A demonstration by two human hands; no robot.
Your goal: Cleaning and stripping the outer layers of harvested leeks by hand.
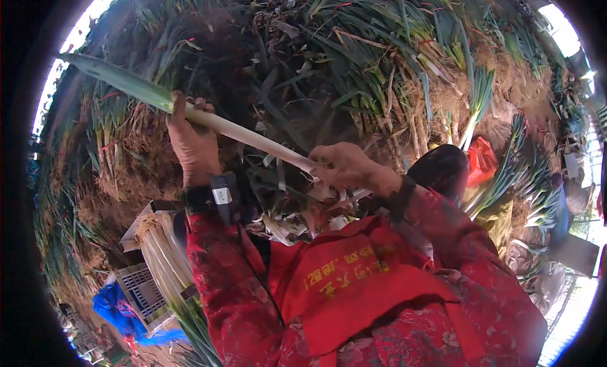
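Observation:
Across the space before me I hold up one large leek or Welsh onion (253, 140), its clean white shank slanting down to the right. My left hand (195, 142) grips it where the white turns to green, and the leaves point to the upper left. At the root end, my right hand (348, 167) has its fingers closed around the tip, partly hiding it. Below that hand lie pale peeled scraps (280, 229). A dark band with a small device (222, 196) is strapped at my left wrist.
Unpeeled bundles with roots and soil (417, 92) heap up ahead and at the left (109, 149). Peeled stalks (163, 253) lie by my left arm, near a plastic crate (144, 296) and blue sheeting (114, 307). A red plastic bag (481, 160) is at the right, beside my knee (441, 172).

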